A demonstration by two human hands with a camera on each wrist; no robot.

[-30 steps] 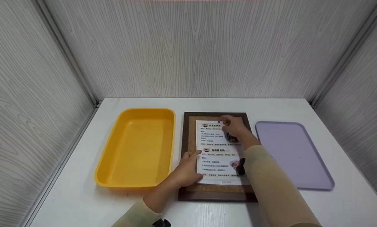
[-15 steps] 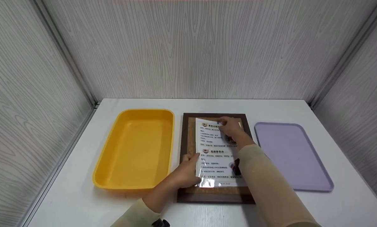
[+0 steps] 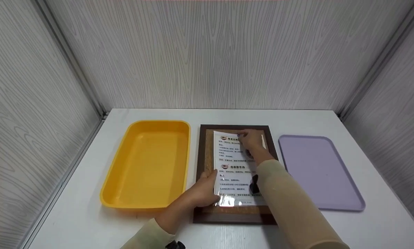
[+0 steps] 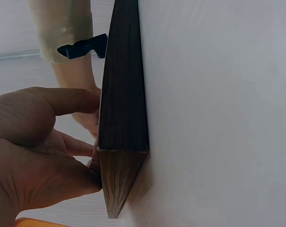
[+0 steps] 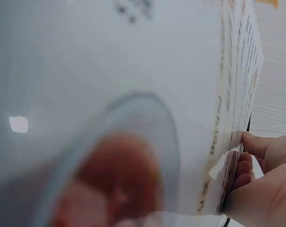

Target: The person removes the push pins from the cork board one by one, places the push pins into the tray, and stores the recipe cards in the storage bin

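Observation:
In the head view, a printed, glossy recipe sheet [image 3: 232, 180] lies over a cork board [image 3: 209, 148] with a dark brown frame [image 3: 201, 152]. My left hand [image 3: 203, 190] rests at the sheet's lower left edge, its thumb and index finger spread apart. The left wrist view has this hand [image 4: 43, 151] against the board beside the frame's thick side [image 4: 124, 85]. At the sheet's top, my right hand [image 3: 251, 141] pinches a small bluish push pin [image 3: 239, 135], mostly hidden by the fingers. The right wrist view shows the sheet [image 5: 133, 61] bowed up close to the camera, beside the right hand [image 5: 265, 175].
A yellow tray [image 3: 104, 193] stands left of the board. On the right, a shallow lilac tray [image 3: 324, 173] lies next to the right sleeve [image 3: 290, 200]. The white table [image 3: 72, 214] is bounded by wood-grain panels [image 3: 210, 55] at the back and sides.
My right hand has shifted slightly left at the sheet's top. The sheet has lifted and bowed a little, with a bright reflection near its lower edge. My left hand stays at the left edge.

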